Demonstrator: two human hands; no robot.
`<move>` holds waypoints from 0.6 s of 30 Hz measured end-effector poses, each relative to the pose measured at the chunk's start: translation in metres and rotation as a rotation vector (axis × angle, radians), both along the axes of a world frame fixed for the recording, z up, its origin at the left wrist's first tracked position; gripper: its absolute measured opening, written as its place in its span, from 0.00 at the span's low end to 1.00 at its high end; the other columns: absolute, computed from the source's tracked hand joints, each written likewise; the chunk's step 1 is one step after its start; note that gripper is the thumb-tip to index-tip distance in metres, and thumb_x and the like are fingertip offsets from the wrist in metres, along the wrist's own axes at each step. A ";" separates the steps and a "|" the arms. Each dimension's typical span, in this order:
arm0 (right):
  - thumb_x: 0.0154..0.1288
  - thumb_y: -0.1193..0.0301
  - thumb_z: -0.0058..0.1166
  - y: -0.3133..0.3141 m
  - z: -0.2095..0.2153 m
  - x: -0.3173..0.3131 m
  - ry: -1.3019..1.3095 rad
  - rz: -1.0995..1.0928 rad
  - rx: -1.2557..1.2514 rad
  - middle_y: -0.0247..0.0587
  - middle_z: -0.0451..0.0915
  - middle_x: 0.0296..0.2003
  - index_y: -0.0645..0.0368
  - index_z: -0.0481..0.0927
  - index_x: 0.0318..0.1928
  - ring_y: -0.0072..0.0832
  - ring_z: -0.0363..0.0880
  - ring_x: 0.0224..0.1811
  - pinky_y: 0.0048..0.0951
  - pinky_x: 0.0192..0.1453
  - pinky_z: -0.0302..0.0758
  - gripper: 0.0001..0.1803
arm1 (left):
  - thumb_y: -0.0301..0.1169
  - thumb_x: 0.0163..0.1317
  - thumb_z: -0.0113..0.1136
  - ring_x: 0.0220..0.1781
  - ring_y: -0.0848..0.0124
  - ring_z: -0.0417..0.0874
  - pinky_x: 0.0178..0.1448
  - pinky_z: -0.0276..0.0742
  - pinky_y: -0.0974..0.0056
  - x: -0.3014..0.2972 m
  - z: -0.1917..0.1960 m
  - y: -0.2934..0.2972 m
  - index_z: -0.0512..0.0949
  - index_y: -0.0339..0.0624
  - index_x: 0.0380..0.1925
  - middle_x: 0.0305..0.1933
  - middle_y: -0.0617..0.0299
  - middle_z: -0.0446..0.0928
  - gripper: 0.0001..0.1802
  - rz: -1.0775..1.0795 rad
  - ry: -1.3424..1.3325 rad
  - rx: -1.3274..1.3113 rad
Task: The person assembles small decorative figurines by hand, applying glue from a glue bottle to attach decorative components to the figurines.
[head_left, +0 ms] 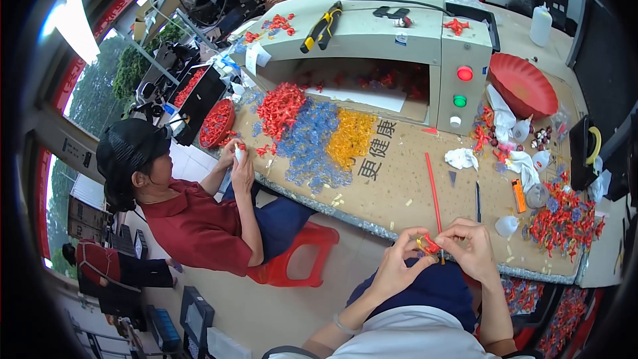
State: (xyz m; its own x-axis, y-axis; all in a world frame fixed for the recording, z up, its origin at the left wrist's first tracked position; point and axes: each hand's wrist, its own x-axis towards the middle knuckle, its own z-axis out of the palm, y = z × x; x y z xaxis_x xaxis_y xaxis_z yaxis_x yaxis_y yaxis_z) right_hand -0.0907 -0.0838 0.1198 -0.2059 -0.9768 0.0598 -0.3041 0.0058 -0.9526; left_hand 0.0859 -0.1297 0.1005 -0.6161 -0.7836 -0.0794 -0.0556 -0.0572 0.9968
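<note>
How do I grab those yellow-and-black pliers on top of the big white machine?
Probably best by the two long yellow-and-black handles, coming from the front of the big white machine: they spread apart down that way, while the narrow dark head points backward.

Just right of the lower middle of the frame, the person's bare left grip (399, 269) reaches up and rightward, thumb and curled index finger drawn together. The bare right grip (476, 251) faces it closely, back of the hand upward, thumb and fingertips pinched. The bare left forearm (349, 316) slants in from the lower edge; the bare right forearm (496, 312) rises nearly upright.
</note>
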 end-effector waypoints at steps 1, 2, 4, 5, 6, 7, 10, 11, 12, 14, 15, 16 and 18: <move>0.55 0.75 0.62 -0.003 0.002 -0.001 0.013 -0.003 -0.009 0.41 0.77 0.24 0.66 0.85 0.31 0.27 0.74 0.27 0.26 0.33 0.69 0.05 | 0.23 0.61 0.63 0.44 0.73 0.83 0.50 0.80 0.67 -0.001 -0.001 -0.002 0.65 0.37 0.57 0.41 0.55 0.83 0.25 0.006 0.005 -0.009; 0.55 0.75 0.62 -0.005 0.004 -0.001 0.027 -0.002 -0.018 0.41 0.78 0.24 0.65 0.85 0.31 0.28 0.74 0.27 0.27 0.33 0.69 0.05 | 0.23 0.61 0.63 0.44 0.73 0.83 0.49 0.80 0.67 -0.001 -0.006 -0.004 0.65 0.37 0.57 0.42 0.55 0.83 0.26 0.002 0.051 0.043; 0.54 0.75 0.62 -0.011 0.006 -0.001 0.020 0.013 -0.026 0.41 0.78 0.23 0.66 0.85 0.31 0.28 0.74 0.27 0.27 0.33 0.69 0.05 | 0.24 0.61 0.63 0.44 0.73 0.83 0.49 0.80 0.67 0.000 -0.008 -0.008 0.65 0.37 0.58 0.42 0.55 0.83 0.26 0.017 0.108 0.087; 0.54 0.75 0.62 -0.014 0.007 0.000 0.008 0.022 -0.027 0.41 0.77 0.23 0.66 0.85 0.31 0.28 0.74 0.27 0.27 0.33 0.68 0.05 | 0.24 0.62 0.63 0.44 0.73 0.83 0.48 0.80 0.68 0.003 -0.006 -0.009 0.65 0.37 0.58 0.42 0.55 0.83 0.26 0.016 0.139 0.147; 0.54 0.75 0.62 -0.016 0.007 0.004 0.019 0.056 -0.035 0.41 0.77 0.23 0.66 0.85 0.31 0.28 0.74 0.27 0.27 0.33 0.68 0.05 | 0.23 0.62 0.63 0.44 0.74 0.83 0.47 0.80 0.69 0.007 -0.006 -0.010 0.65 0.37 0.58 0.42 0.55 0.83 0.25 0.023 0.175 0.204; 0.54 0.75 0.62 -0.017 0.007 0.011 0.035 0.035 -0.025 0.41 0.77 0.23 0.66 0.84 0.30 0.28 0.74 0.27 0.27 0.33 0.68 0.05 | 0.23 0.62 0.63 0.44 0.74 0.83 0.47 0.80 0.69 0.014 -0.007 -0.009 0.65 0.37 0.58 0.42 0.55 0.83 0.25 0.070 0.194 0.187; 0.55 0.76 0.62 -0.013 0.005 0.024 0.077 -0.005 -0.023 0.40 0.76 0.22 0.67 0.83 0.27 0.26 0.73 0.27 0.26 0.32 0.66 0.06 | 0.21 0.64 0.59 0.43 0.74 0.82 0.46 0.80 0.69 0.021 -0.019 -0.001 0.63 0.40 0.59 0.42 0.56 0.81 0.25 0.083 0.235 0.235; 0.57 0.76 0.61 -0.009 -0.002 0.016 0.053 0.010 -0.034 0.39 0.77 0.24 0.67 0.82 0.29 0.24 0.73 0.29 0.25 0.34 0.67 0.05 | 0.20 0.63 0.58 0.38 0.77 0.82 0.43 0.79 0.71 0.017 0.001 -0.003 0.64 0.41 0.59 0.38 0.58 0.82 0.25 0.077 0.146 0.203; 0.59 0.76 0.60 -0.004 -0.016 0.006 0.019 0.042 -0.042 0.38 0.77 0.27 0.67 0.82 0.32 0.22 0.73 0.31 0.24 0.35 0.67 0.05 | 0.19 0.62 0.57 0.34 0.77 0.82 0.39 0.79 0.73 0.010 -0.011 0.000 0.64 0.41 0.58 0.36 0.60 0.82 0.25 0.083 0.247 0.129; 0.63 0.74 0.58 -0.003 -0.058 -0.021 0.012 0.024 -0.085 0.34 0.76 0.28 0.66 0.82 0.33 0.18 0.68 0.28 0.21 0.32 0.64 0.06 | 0.19 0.58 0.57 0.26 0.80 0.75 0.29 0.70 0.71 0.004 -0.006 0.002 0.64 0.42 0.53 0.24 0.61 0.78 0.23 0.113 0.215 0.032; 0.63 0.74 0.58 -0.010 -0.047 -0.010 0.016 0.088 -0.092 0.34 0.76 0.28 0.66 0.82 0.33 0.18 0.68 0.28 0.21 0.32 0.64 0.06 | 0.18 0.58 0.57 0.25 0.80 0.75 0.28 0.70 0.71 0.006 -0.002 0.001 0.64 0.42 0.52 0.23 0.61 0.77 0.23 0.129 0.222 -0.012; 0.63 0.74 0.59 -0.005 -0.022 0.007 -0.011 0.047 -0.042 0.37 0.80 0.28 0.68 0.83 0.34 0.21 0.72 0.30 0.22 0.37 0.68 0.08 | 0.18 0.57 0.57 0.24 0.80 0.74 0.27 0.70 0.71 0.012 0.004 0.007 0.64 0.42 0.51 0.21 0.60 0.76 0.22 0.149 0.216 -0.051; 0.63 0.73 0.61 -0.004 -0.001 0.021 -0.023 0.003 0.017 0.40 0.83 0.28 0.71 0.84 0.35 0.23 0.76 0.32 0.24 0.42 0.72 0.10 | 0.17 0.57 0.58 0.24 0.80 0.74 0.26 0.70 0.71 0.015 0.004 0.013 0.64 0.41 0.50 0.22 0.60 0.76 0.22 0.210 0.242 -0.044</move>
State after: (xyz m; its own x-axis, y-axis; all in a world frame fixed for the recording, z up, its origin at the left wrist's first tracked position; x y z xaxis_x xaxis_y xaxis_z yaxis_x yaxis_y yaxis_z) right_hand -0.0699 -0.0874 0.1185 -0.2043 -0.9781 0.0384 -0.2823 0.0213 -0.9591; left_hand 0.1012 -0.1164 0.1040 -0.4375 -0.8951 0.0864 0.1914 0.0012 0.9815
